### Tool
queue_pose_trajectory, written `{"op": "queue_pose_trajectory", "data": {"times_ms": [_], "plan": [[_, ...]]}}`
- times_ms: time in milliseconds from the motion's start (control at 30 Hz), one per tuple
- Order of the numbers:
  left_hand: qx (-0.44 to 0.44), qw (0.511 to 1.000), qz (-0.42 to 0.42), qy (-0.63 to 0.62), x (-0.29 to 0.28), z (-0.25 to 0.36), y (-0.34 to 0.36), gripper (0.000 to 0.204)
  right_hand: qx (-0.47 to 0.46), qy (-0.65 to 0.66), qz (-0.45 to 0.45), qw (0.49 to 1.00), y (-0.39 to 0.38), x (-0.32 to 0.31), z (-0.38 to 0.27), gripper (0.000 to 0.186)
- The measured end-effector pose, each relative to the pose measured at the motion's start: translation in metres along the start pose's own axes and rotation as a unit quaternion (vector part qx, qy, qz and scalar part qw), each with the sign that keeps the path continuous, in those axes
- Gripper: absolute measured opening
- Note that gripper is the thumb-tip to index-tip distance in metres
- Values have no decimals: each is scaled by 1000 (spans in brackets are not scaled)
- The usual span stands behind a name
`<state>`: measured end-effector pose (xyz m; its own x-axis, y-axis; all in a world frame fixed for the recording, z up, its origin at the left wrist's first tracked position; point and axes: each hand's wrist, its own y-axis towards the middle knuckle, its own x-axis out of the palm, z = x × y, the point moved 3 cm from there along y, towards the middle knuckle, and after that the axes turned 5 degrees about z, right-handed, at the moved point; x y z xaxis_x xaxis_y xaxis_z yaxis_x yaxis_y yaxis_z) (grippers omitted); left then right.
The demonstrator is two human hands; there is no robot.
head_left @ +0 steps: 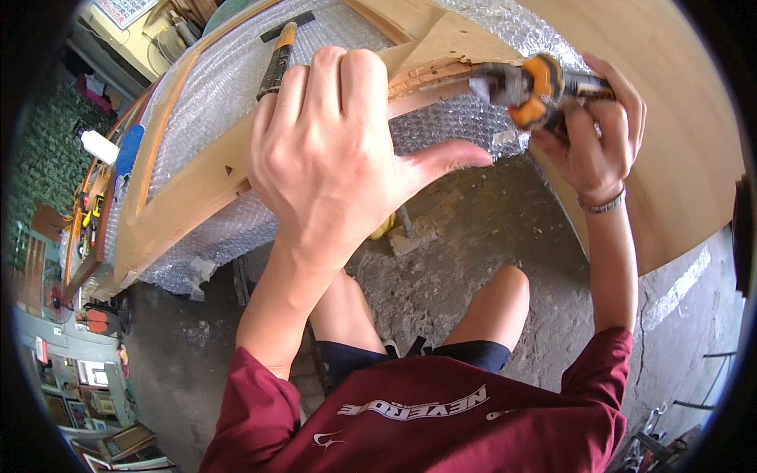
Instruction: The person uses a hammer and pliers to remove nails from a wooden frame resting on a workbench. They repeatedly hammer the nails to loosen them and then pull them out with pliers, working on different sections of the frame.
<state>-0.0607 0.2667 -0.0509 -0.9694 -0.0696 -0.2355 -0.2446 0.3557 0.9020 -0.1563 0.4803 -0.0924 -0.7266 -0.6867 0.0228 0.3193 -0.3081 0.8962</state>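
Observation:
My left hand (327, 150) lies over the bar of a wooden frame (185, 193), its fingers bent down over the far side and its thumb stretched out to the right. My right hand (595, 146) is closed round the handles of orange-and-black pliers (540, 91), slightly smeared by motion. Their jaws are at the right end of the bar, beside splintered wood (441, 72); whether they grip anything cannot be made out. A hammer (281, 51) with an orange and black handle lies on the bubble wrap beyond my left hand, its lower end hidden behind the fingers.
Bubble wrap (449, 126) covers the piece under the frame. A large curved wooden panel (670, 158) stands at the right. At the left are a white bottle (98, 147), a blue cloth (128, 150) and several tools. My bare knees are below, over the concrete floor (426, 292).

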Motion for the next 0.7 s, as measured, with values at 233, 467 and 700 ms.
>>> {"op": "queue_pose_trajectory", "data": {"times_ms": [233,467,700], "plan": [[4,1000,14,4,2,1,-1,79,0,3,-44,999,-8,-1,-12,33],[-1,999,32,3,4,1,0,74,-6,-42,-28,999,-9,-4,-16,31],[-1,999,32,2,3,2,-2,73,-41,-65,-36,996,-7,-6,-19,29]]}}
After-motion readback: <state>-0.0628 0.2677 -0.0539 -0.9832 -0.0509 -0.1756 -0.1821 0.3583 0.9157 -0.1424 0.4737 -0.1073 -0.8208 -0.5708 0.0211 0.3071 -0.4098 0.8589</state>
